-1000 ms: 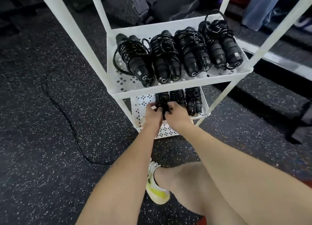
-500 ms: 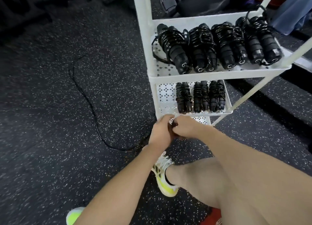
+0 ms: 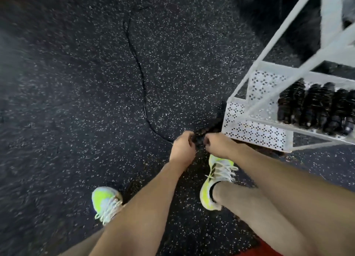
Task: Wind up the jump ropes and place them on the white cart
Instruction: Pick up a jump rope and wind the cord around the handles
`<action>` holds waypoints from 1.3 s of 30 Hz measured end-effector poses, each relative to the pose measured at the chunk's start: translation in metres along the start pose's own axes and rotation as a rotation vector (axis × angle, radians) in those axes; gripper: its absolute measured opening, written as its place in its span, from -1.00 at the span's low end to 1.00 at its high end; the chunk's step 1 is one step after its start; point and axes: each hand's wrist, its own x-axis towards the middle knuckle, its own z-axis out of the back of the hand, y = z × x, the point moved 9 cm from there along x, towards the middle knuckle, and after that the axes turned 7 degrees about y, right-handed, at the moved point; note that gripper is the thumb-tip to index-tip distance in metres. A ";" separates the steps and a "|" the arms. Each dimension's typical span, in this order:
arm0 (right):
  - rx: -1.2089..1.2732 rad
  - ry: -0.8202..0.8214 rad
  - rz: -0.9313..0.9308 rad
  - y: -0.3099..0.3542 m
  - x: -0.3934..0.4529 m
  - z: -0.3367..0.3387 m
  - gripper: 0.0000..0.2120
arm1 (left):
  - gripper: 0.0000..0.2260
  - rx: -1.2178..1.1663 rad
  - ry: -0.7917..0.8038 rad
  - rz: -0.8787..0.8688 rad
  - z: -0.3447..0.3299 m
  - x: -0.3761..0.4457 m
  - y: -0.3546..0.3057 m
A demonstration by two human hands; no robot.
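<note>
Left hand (image 3: 182, 150) and right hand (image 3: 219, 145) grip black handles (image 3: 198, 138) | loose jump rope (image 3: 141, 79) trails across floor (image 3: 76, 121) | white cart (image 3: 255, 129) just beside | Risk: trailing cord catching a shoe (image 3: 217, 180), tangling

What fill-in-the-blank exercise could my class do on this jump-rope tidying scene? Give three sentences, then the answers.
1. Both hands, the left hand and the right hand, hold the black ____ between them.
2. The loose rope trails across the speckled ____.
3. The wound ropes lie on a shelf of the ____ cart.

Answers: handles; floor; white
</note>
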 end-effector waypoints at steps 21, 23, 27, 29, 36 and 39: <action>-0.995 -0.038 0.075 -0.032 0.185 -0.081 -0.27 | -0.67 -0.104 0.123 0.215 -0.072 0.107 0.128; -0.935 -0.054 0.121 -0.023 0.178 -0.083 -0.35 | -0.68 -0.120 0.094 0.233 -0.067 0.100 0.130; -0.646 -0.089 0.163 0.011 0.151 -0.070 -0.41 | -0.84 -0.137 -0.036 0.249 -0.036 0.073 0.121; -0.403 -0.130 0.126 0.030 0.132 -0.052 -0.49 | -0.94 -0.186 -0.122 0.231 -0.013 0.052 0.110; 0.279 -0.141 0.029 0.108 0.037 0.002 -0.49 | -0.76 -0.491 -0.151 0.205 0.060 -0.035 0.053; 0.330 -0.159 0.101 0.151 -0.017 0.029 -0.48 | -0.71 -0.807 -0.196 0.136 0.096 -0.078 0.024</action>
